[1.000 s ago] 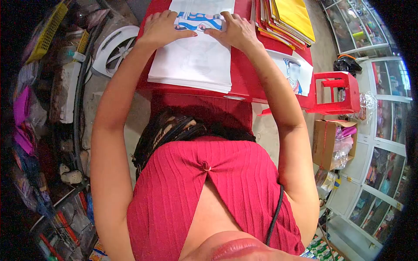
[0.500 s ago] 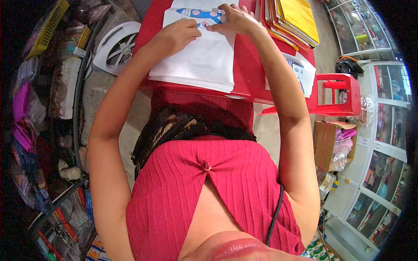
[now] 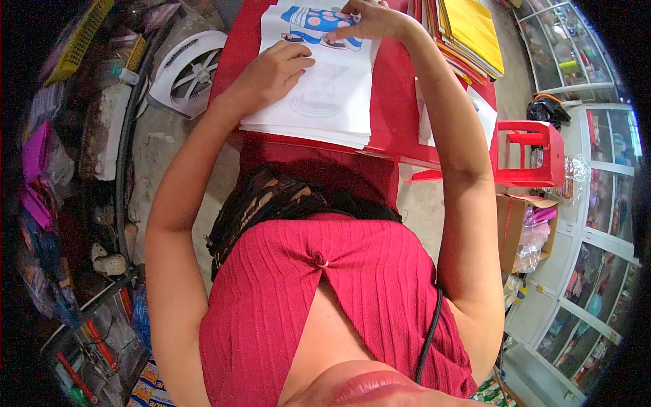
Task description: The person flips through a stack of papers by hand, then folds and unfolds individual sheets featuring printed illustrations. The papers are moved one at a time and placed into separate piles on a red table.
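A stack of white paper sheets (image 3: 319,117) lies on the red table, and the top sheet bears a blue drawing with pink dots (image 3: 313,22). My left hand (image 3: 272,73) rests on the sheet just below the drawing, palm down, with its fingers stretched out. Over the drawing's right side is my right hand (image 3: 369,22), its thumb and index finger spread apart on the paper. A faint grey outline shows on the lower part of the sheet.
Yellow envelopes and folders (image 3: 471,34) are piled at the table's right. Beside my right forearm lies another printed sheet (image 3: 483,115). A red stool (image 3: 532,152) and a cardboard box (image 3: 522,230) stand to the right, a white fan (image 3: 190,74) to the left.
My left fingers have gone from curled to stretched flat on the sheet. My right hand has shifted slightly up and right, and more of the dotted blue drawing shows.
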Demonstrator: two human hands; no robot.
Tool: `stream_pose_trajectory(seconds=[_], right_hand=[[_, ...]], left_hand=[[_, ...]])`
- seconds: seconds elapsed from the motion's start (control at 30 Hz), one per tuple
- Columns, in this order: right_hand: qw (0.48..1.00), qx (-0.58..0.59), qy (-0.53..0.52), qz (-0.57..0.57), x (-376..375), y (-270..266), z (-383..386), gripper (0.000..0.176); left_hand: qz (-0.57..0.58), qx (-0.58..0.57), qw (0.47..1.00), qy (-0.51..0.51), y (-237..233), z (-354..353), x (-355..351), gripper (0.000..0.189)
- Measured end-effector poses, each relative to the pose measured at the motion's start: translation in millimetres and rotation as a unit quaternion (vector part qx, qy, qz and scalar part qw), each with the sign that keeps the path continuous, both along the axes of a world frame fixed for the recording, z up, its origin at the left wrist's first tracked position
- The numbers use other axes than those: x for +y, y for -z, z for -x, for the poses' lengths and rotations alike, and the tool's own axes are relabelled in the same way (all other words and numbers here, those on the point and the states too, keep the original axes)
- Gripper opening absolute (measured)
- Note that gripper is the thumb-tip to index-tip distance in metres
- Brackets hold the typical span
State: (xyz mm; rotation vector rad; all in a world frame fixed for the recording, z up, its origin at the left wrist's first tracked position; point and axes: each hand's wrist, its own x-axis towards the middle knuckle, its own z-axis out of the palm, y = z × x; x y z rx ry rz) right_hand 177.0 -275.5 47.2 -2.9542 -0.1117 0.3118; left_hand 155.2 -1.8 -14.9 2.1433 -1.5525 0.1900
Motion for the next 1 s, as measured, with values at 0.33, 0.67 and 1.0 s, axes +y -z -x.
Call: stream_pose_trajectory(seconds=[0.33, 0.67, 1.0], right_hand=[[0.986, -0.014, -0.052, -0.161, -4.9, -8.9, -7.7, 0.097], [0.986, 0.068, -0.007, -0.151, -19.4, -4.3, -45.9, 0.1], [0.977, 0.09, -0.089, -0.17, -38.7, 8.3, -72.9, 0.079]], left_hand=[[0.003, -0.026, 0.999, -0.029, 8.1, 2.9, -2.4, 0.031], [-0.007, -0.068, 0.997, -0.048, 11.1, 6.3, -4.8, 0.034], [-0.007, -0.055, 0.997, -0.052, 13.8, 6.1, -3.8, 0.041]])
